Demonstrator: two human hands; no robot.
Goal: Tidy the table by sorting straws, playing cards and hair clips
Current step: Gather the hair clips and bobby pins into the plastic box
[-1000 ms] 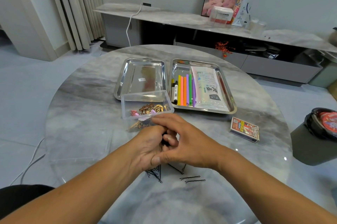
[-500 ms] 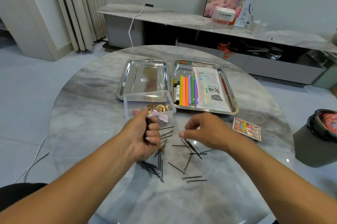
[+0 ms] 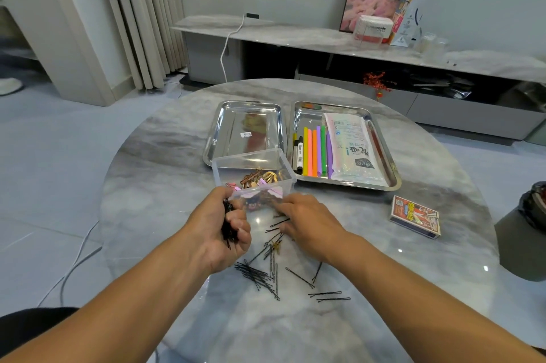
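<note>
Loose black bobby pins [image 3: 267,275] lie scattered on the marble table [image 3: 147,191], nearest the viewer. Left hand [image 3: 220,229] clenched round a bundle of bobby pins [image 3: 229,225]. Right hand [image 3: 310,225] lies palm down over the pins by the clear plastic box [image 3: 254,173] — fingertips hidden, grasp cannot be told. Box holds gold and pink hair clips [image 3: 261,179]. Beyond it: an empty steel tray [image 3: 245,129] and a steel tray [image 3: 381,161] with coloured straws [image 3: 316,151]. Card box [image 3: 415,216] lies to the right — well apart.
</note>
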